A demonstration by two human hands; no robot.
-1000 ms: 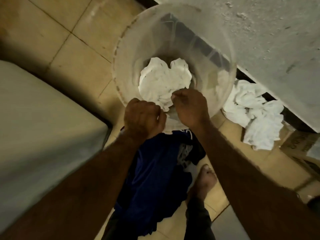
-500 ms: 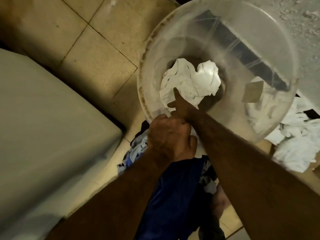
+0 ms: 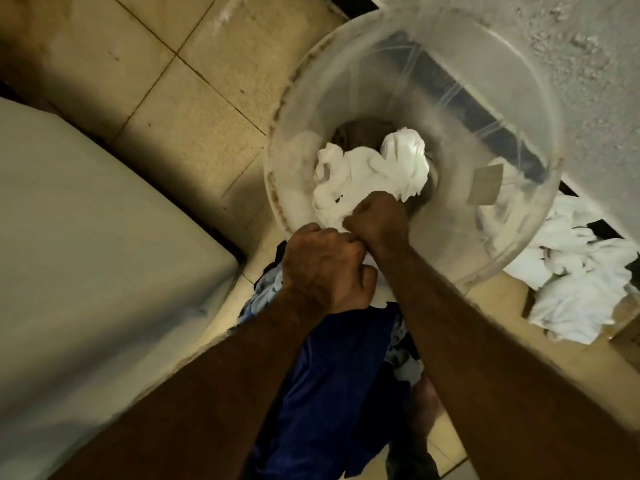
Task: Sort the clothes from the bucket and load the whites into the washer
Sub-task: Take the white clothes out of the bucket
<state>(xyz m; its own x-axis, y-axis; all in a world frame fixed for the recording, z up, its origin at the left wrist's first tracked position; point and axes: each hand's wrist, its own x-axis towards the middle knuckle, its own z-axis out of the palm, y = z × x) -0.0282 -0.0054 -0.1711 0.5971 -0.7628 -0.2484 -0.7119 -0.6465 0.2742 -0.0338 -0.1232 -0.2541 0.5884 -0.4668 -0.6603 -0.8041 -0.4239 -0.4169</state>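
As I watch the head feed live, bucket (image 3: 346, 81): clear plastic, mouth facing me, up at 1 o'clock in frame on the tiled floor (image 3: 156, 81).
White garment (image 3: 374, 171): crumpled at the bottom of the bucket, with 1 end drawn up to the rim at the bucket's 7 o'clock.
Right hand (image 3: 379, 216): down inside the bucket, knuckles up, fingers curled tight into the white garment. That's a full fistful.
Left hand (image 3: 325, 268): at the rim, touching the right hand from its 7 o'clock. The fingers are closed in a fist and white cloth shows under the thumb, so I read it as gripping the same garment.
White pile (image 3: 581, 278): heaped on the floor at the bucket's 4 o'clock, partly seen through its wall.
Blue clothes (image 3: 339, 375): a heap at 6 o'clock under both forearms, with paler pieces at its edges.
Washer (image 3: 86, 237): at 9 o'clock, and I see only its pale top and 1 corner.
Wall (image 3: 571, 64): rough grey, behind the bucket at 1 o'clock.
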